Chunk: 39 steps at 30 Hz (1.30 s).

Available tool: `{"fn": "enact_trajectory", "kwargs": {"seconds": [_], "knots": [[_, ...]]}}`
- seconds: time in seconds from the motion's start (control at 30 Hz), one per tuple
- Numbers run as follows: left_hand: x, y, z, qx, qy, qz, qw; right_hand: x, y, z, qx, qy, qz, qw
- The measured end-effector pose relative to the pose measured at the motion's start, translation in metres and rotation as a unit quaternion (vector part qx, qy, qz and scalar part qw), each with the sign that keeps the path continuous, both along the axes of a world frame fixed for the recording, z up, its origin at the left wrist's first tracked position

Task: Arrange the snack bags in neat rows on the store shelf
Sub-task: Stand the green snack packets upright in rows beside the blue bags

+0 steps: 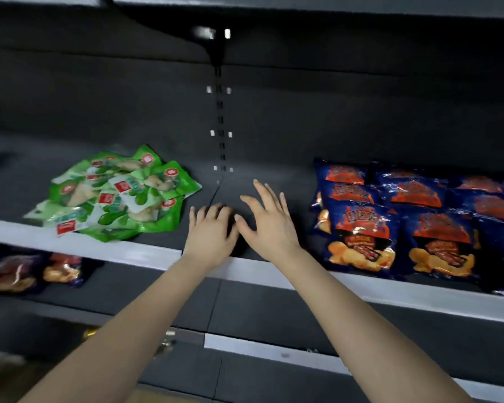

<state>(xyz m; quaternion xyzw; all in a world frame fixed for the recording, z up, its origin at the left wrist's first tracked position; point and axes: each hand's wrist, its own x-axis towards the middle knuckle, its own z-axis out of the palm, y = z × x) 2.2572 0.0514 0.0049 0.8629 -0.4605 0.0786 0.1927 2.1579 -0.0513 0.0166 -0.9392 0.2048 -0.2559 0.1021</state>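
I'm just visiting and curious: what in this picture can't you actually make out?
Head view only:
- Blue chip bags: lettering blurred; right edge cuts the row.
- Green bags: overlapping pile hides their count; print blurred.
- Bags on the lower shelf: dark, blurred, partly hidden by the shelf edge above.

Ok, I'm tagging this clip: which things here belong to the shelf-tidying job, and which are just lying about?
Job: green snack bags in a loose heap; blue chip bags in rows; shelf; left hand and right hand, both empty over the shelf's bare middle.
Lying about: bags on the lower shelf; slotted upright on the back wall.
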Motion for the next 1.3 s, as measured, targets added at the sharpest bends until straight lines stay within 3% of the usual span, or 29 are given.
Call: {"fn": "enact_trajectory", "kwargs": {"seconds": [0.4,0.73,0.93,1.13,1.3], "knots": [[0.079,0.120,-0.004,0.013,-0.002,0.181,0.983,0.120,0.081,-0.004,-0.015,0.018,0.137,0.990],[0.120,0.167,-0.011,-0.001,-0.003,0.237,0.971,0.178,0.117,-0.006,-0.027,0.059,0.187,0.980],[0.140,0.165,-0.009,-0.009,-0.006,0.217,0.976,0.200,0.101,-0.002,-0.052,0.098,0.148,0.983],[0.160,0.147,-0.004,-0.006,-0.008,0.188,0.982,0.224,0.084,0.000,-0.004,0.175,0.071,0.982],[0.174,0.131,-0.014,0.018,0.013,0.170,0.985,0.234,0.081,-0.014,-0.007,0.182,0.054,0.982]]}}
